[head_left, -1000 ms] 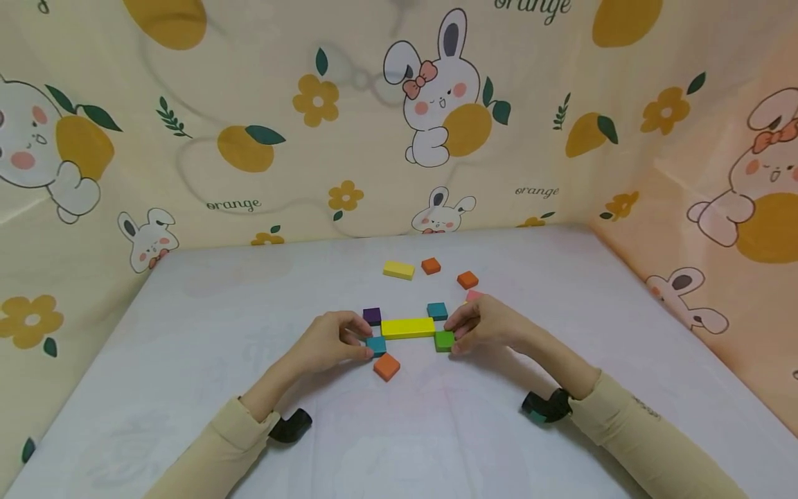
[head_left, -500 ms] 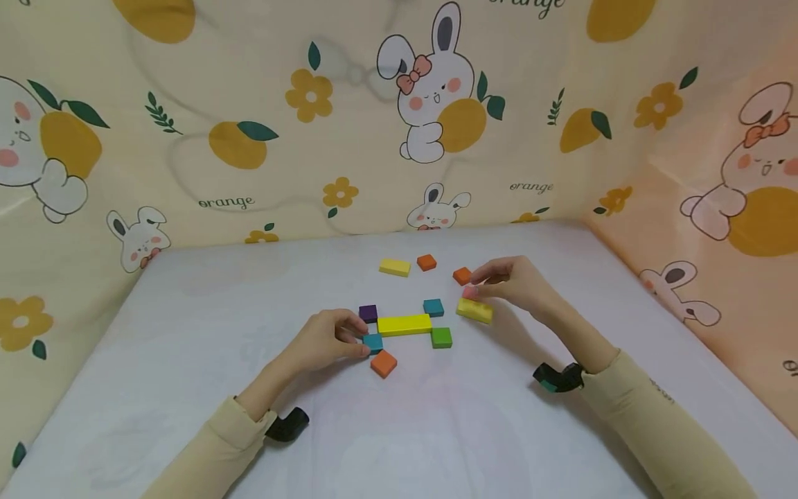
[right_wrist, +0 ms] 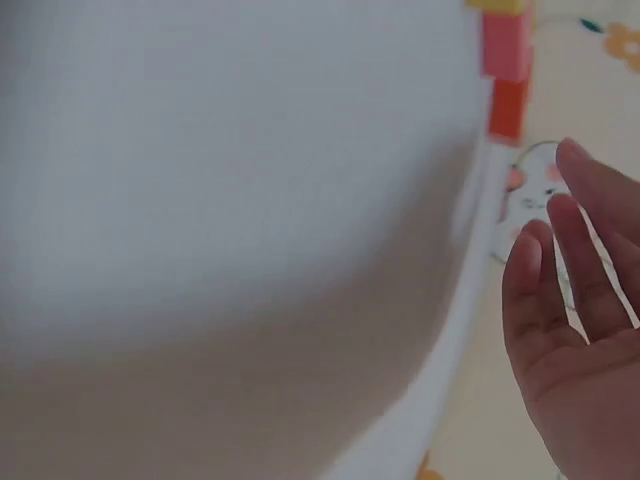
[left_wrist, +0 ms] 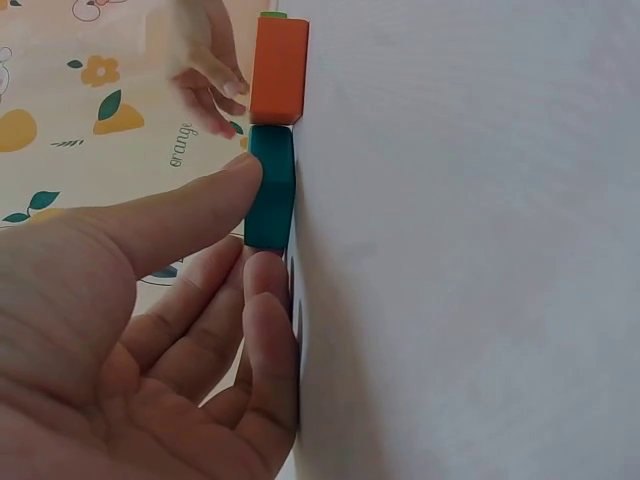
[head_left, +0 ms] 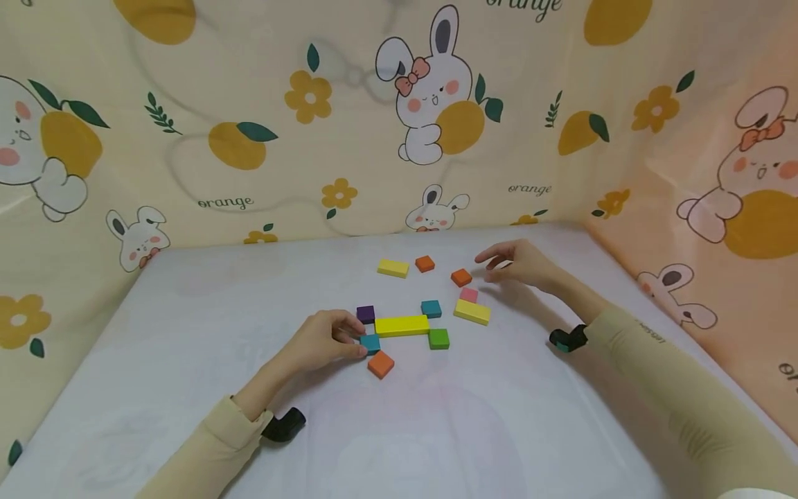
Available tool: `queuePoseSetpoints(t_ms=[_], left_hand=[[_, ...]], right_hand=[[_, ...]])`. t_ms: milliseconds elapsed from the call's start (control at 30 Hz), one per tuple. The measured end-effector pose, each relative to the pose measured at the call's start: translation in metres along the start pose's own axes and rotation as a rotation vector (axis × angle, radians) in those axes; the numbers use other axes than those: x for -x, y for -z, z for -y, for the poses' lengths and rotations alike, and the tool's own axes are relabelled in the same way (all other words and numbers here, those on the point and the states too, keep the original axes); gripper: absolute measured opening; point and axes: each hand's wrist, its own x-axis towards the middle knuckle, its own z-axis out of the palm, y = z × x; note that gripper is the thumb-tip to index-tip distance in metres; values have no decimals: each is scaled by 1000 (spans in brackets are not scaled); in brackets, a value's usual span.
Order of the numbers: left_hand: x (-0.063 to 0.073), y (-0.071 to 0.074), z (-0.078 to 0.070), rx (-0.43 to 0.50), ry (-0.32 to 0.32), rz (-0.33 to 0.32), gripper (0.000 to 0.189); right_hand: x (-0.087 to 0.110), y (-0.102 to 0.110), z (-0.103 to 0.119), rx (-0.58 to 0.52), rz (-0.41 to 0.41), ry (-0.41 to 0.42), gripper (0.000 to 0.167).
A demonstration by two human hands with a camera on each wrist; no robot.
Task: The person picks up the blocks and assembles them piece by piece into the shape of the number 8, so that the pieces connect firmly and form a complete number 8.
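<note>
Left hand on a blue block, right hand free beside an orange one

Head view: left hand (head_left: 321, 339) has thumb and fingertips at the near blue block (head_left: 370, 344), lightly pinched. Right of that grip is the yellow bar (head_left: 402, 326), flat on the tabletop (head_left: 467, 430), long axis running crosswise between the hands; left hand is the nearer one. Purple block (head_left: 366, 314) just past the left fingertips. Near orange block (head_left: 381, 364) on the person's side of the pinched block. At the bar's other end, far blue block (head_left: 431, 308) and green block (head_left: 439, 339).

Right hand (head_left: 524, 265) holds nothing, fingers loosely extended. Right orange block (head_left: 461, 277) is the closest thing to it, left of and slightly nearer the person than its fingertips, apart from them. Pink block (head_left: 469, 296) and small yellow block (head_left: 472, 312) lie nearer the person from there.

Left wrist view: thumb on one face of the near blue block, curled fingers at its end. Near orange block beyond it; can't tell if they touch.

Right wrist view: fingers spread, clear of the right orange block. Blocks blurred, cut off at top.
</note>
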Motion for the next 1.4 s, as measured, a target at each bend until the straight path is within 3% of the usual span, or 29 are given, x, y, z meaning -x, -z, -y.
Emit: queuePoseSetpoints(t_ms=[367, 1400], left_hand=[[-2, 0, 3, 7, 11, 4, 29], [-2, 0, 4, 11, 10, 2, 30]], right_hand=[[-37, -16, -4, -22, 112, -41, 50], [-38, -23, 2, -31, 110, -62, 42]])
